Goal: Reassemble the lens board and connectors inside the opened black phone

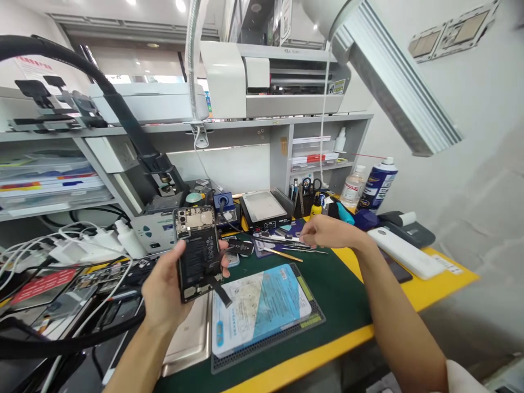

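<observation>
My left hand (164,284) is wrapped round an opened smartphone (199,251), held tilted above the bench. Its black battery and circuit parts show, and a short ribbon cable (221,292) hangs from its lower end. Over the tools at the back of the green mat, my right hand (327,232) has its fingers pinched together; what is between them, if anything, I cannot make out. Thin metal tools (303,249) and a brush-like stick (283,254) lie just beside those fingertips.
A blue and white packet (262,311) lies on the green mat (339,284). Behind stand a flat heating plate (266,207) and a tool holder (303,202). A spray can (376,185) and bottle (352,185) stand right. Cables (82,240) crowd the left; a lamp (401,82) hangs overhead.
</observation>
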The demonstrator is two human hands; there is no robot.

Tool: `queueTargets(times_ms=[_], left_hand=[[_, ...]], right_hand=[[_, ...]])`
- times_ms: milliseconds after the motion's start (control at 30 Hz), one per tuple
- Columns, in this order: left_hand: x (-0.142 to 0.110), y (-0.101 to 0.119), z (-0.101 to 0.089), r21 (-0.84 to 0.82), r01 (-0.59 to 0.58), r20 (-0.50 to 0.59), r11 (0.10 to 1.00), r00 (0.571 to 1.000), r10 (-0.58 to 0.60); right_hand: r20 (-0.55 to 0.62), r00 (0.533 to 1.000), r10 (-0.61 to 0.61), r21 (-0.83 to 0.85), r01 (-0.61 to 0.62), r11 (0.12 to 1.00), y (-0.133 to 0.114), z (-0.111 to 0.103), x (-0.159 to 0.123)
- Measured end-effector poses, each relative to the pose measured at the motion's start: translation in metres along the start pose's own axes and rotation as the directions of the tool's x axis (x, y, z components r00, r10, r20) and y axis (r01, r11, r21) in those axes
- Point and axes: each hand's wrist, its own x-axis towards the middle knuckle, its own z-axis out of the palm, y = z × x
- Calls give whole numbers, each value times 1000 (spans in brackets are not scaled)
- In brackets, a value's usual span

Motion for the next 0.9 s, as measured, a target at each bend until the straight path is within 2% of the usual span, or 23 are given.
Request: queueTargets(times_ms=[133, 233, 367, 533, 633, 800, 900], left_hand=[[-2, 8, -2, -165, 24, -52, 986, 998, -33], [-1, 9, -10, -185, 28, -82, 982, 996, -43], [1, 9, -16, -208, 83, -85, 975, 991, -103], [0, 6, -15, -263, 85, -82, 961, 991, -110], [0, 2, -15, -302, 120, -69, 946, 987, -147], [-3, 1, -11, -313, 157, -43, 937, 983, -179], [-4, -2, -8, -293, 139, -87, 946, 981, -171]], right_hand=[[-108, 993, -39, 18, 41, 999, 22, -9, 8], [-185, 979, -85, 66, 99, 993, 30, -13, 17], [-225, 967, -120, 113, 148, 983, 32, -15, 24], [-285, 950, -124, 129, 166, 978, 25, -10, 28], [-292, 948, -123, 133, 168, 977, 19, -9, 30], [-237, 967, -92, 118, 123, 985, 12, -15, 26], [-201, 978, -58, 90, 78, 993, 10, -19, 17]])
